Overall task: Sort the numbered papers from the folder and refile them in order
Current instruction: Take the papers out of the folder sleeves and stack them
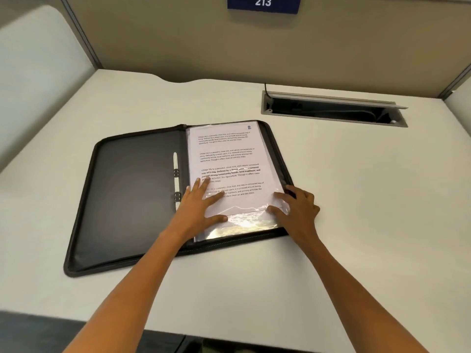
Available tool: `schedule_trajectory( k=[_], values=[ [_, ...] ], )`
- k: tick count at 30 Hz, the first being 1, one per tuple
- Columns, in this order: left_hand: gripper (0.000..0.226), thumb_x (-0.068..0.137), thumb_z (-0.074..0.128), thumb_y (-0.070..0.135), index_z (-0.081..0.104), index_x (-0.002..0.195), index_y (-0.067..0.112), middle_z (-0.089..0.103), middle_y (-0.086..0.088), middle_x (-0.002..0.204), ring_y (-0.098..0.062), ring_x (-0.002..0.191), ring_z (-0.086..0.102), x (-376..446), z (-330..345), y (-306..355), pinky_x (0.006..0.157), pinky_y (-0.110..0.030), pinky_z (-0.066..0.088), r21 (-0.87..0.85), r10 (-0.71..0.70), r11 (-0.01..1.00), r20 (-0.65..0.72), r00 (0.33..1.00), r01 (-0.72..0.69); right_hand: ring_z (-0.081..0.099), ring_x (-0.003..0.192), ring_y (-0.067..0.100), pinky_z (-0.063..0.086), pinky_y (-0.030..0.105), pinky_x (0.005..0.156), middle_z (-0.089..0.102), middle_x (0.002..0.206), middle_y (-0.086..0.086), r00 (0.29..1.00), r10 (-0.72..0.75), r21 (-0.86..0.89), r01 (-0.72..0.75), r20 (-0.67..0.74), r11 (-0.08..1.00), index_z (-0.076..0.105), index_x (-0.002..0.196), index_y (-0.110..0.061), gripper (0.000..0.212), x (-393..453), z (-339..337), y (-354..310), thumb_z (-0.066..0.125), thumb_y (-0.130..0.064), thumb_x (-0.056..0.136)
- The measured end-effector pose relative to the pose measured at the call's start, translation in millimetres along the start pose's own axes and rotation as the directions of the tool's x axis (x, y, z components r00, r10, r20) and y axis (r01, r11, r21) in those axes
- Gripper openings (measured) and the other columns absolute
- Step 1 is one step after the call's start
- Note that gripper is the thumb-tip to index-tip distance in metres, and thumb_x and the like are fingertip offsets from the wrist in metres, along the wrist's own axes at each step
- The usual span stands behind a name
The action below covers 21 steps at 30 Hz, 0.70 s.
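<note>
A black zip folder (127,200) lies open on the white desk (369,200). Its right half holds a printed paper (229,159) in a clear plastic sleeve (244,225), with a blue number in the top right corner. My left hand (201,207) lies flat on the lower left of the page, fingers spread. My right hand (295,207) rests at the sleeve's lower right corner, fingertips touching the plastic edge. A white binder strip (175,174) runs along the spine.
A recessed cable tray (334,108) with its lid raised sits in the desk at the back right. Beige partition walls enclose the desk, with a blue "213" sign (263,2) above. A grey chair back (33,80) stands at the left.
</note>
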<state>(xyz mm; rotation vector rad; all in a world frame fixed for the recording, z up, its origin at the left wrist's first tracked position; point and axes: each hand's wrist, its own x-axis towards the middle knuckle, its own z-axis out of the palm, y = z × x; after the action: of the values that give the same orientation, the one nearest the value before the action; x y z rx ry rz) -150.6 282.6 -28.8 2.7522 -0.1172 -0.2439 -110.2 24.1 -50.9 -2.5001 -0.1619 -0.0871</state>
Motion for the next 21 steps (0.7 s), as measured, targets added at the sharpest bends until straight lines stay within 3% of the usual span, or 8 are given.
schedule_trajectory(
  k=[2,5,7,9,12,16,19,21],
  values=[
    [0.061,0.085,0.056,0.053,0.041,0.14,0.032,0.004,0.001,0.159,-0.019,0.146,-0.002,0,3,1,0.116,-0.036,-0.001,-0.052,0.051,0.997,-0.025,0.998,-0.052,0.041,0.125,0.022,0.029,0.037,0.095,0.053,0.135,-0.001,0.984,-0.17,0.029,0.171,-0.047,0.985,0.072,0.104,-0.028,0.041,6,-4,-9,0.07,-0.054,0.074],
    [0.05,0.086,0.061,0.042,0.05,0.134,0.031,0.02,0.006,0.156,-0.015,0.145,0.01,-2,5,2,0.115,-0.033,0.011,-0.217,0.026,0.975,-0.051,0.998,-0.037,0.048,0.124,0.03,0.039,0.047,0.1,0.056,0.133,0.008,0.914,-0.4,0.058,0.396,0.069,0.916,0.073,0.102,-0.023,0.058,14,3,-19,0.066,-0.066,0.064],
    [0.043,0.088,0.061,0.037,0.055,0.13,0.029,0.026,0.005,0.154,-0.016,0.144,0.013,-3,4,2,0.114,-0.032,0.014,-0.239,0.014,0.971,-0.084,0.996,-0.034,0.044,0.129,0.033,0.035,0.054,0.104,0.053,0.136,0.011,0.886,-0.417,0.062,0.414,0.2,0.908,0.074,0.101,-0.022,0.056,14,10,-21,0.073,-0.06,0.06],
    [0.035,0.089,0.06,0.035,0.062,0.123,0.026,0.034,0.004,0.151,-0.017,0.143,0.019,-4,3,1,0.113,-0.032,0.018,-0.209,0.019,0.977,-0.114,0.993,-0.043,0.043,0.129,0.034,0.033,0.056,0.104,0.055,0.133,0.011,0.893,-0.392,0.082,0.384,0.219,0.92,0.075,0.096,-0.02,0.043,13,14,-23,0.08,-0.044,0.062],
    [0.025,0.088,0.064,0.03,0.071,0.11,0.02,0.053,0.0,0.134,-0.02,0.127,0.045,-7,3,4,0.102,-0.031,0.035,-0.207,0.002,0.977,-0.191,0.982,-0.042,0.049,0.12,0.029,0.037,0.053,0.101,0.063,0.12,0.008,0.917,-0.389,0.126,0.377,0.09,0.918,0.076,0.081,-0.017,0.009,15,10,-31,0.076,-0.022,0.073],
    [0.016,0.084,0.069,0.021,0.075,0.098,0.014,0.062,-0.001,0.11,-0.018,0.102,0.056,-10,1,12,0.085,-0.027,0.042,-0.304,-0.082,0.952,-0.302,0.95,-0.015,0.055,0.109,0.028,0.044,0.048,0.094,0.065,0.11,0.007,0.9,-0.435,0.057,0.437,-0.031,0.898,0.073,0.08,-0.015,0.011,18,-5,-48,0.066,-0.023,0.081],
    [0.014,0.084,0.069,0.02,0.075,0.095,0.013,0.062,-0.001,0.105,-0.013,0.097,0.055,-10,-1,14,0.079,-0.021,0.036,-0.376,-0.147,0.926,-0.311,0.939,0.021,0.058,0.095,0.028,0.049,0.036,0.081,0.063,0.1,0.011,0.801,-0.591,0.02,0.595,-0.093,0.803,0.071,0.092,-0.008,0.019,-4,-16,-65,0.059,-0.021,0.088],
    [0.013,0.084,0.069,0.019,0.075,0.093,0.012,0.063,-0.002,0.103,-0.012,0.095,0.056,-11,-3,15,0.078,-0.018,0.035,-0.418,-0.167,0.908,-0.317,0.933,0.02,0.059,0.093,0.028,0.051,0.032,0.075,0.064,0.1,0.013,0.695,-0.719,0.011,0.719,-0.009,0.694,0.069,0.099,-0.004,0.02,-30,-12,-73,0.06,-0.017,0.088]
  ],
)
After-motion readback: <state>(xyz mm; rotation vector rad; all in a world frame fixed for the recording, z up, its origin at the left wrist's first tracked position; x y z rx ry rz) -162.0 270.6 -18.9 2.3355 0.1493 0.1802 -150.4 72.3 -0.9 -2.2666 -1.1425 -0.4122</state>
